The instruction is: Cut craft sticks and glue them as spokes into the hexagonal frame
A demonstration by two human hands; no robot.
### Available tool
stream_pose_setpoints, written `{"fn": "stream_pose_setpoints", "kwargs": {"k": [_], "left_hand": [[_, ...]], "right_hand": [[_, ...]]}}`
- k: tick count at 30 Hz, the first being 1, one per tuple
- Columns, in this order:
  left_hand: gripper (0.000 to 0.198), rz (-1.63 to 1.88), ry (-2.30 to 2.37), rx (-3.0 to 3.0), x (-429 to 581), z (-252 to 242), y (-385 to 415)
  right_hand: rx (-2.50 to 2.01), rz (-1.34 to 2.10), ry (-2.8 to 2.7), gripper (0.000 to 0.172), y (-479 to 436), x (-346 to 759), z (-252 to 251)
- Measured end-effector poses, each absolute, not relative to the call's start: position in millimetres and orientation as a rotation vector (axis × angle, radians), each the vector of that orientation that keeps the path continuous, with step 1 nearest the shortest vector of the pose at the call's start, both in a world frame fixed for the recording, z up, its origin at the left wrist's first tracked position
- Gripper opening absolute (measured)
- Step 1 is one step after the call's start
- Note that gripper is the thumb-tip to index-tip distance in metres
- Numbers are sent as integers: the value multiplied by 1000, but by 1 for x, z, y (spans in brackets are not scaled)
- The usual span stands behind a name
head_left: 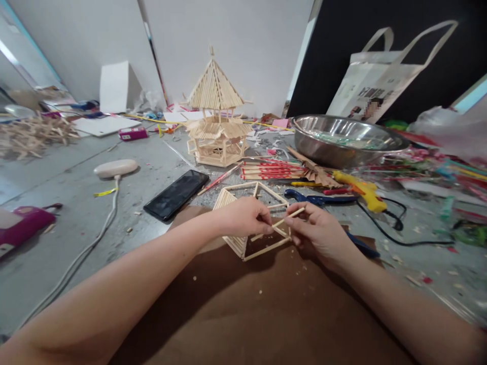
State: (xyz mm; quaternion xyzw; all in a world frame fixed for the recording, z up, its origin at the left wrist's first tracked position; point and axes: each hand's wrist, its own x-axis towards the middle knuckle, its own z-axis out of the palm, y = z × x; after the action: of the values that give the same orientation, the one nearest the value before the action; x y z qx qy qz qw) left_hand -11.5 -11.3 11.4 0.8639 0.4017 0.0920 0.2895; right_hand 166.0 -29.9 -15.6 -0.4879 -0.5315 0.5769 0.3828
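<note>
A small frame of thin wooden sticks (267, 252) lies on brown cardboard (228, 314), with a row of close-set sticks filling its left side. My right hand (317, 230) pinches a loose wooden stick (297, 212) at the frame's right corner. My left hand (247, 217) reaches over the frame, its fingers closed at the lower-left part of that stick; its fingertips are partly hidden. Behind the frame stands a pagoda model (216, 86) built of similar sticks, with a pointed roof.
A black phone (176, 195) lies left of the frame. Red-tipped sticks (270, 170), blue-handled pliers (323, 198) and a yellow glue gun (365, 191) are beyond my right hand. A steel basin (342, 154) and a white bag (375, 83) stand behind. A white cable (101, 235) runs left.
</note>
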Motion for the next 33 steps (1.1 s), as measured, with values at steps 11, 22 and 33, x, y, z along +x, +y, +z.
{"fn": "stream_pose_setpoints", "kwargs": {"k": [11, 22, 33], "left_hand": [[17, 47, 965, 2319, -11, 8, -14], [19, -13, 986, 2346, -10, 6, -12], [17, 8, 990, 2330, -10, 4, -14]], "right_hand": [[-1329, 1149, -1694, 19, -25, 172, -22], [-1409, 1099, -1896, 23, -20, 176, -22], [-1328, 916, -2157, 21, -17, 181, -21]]}}
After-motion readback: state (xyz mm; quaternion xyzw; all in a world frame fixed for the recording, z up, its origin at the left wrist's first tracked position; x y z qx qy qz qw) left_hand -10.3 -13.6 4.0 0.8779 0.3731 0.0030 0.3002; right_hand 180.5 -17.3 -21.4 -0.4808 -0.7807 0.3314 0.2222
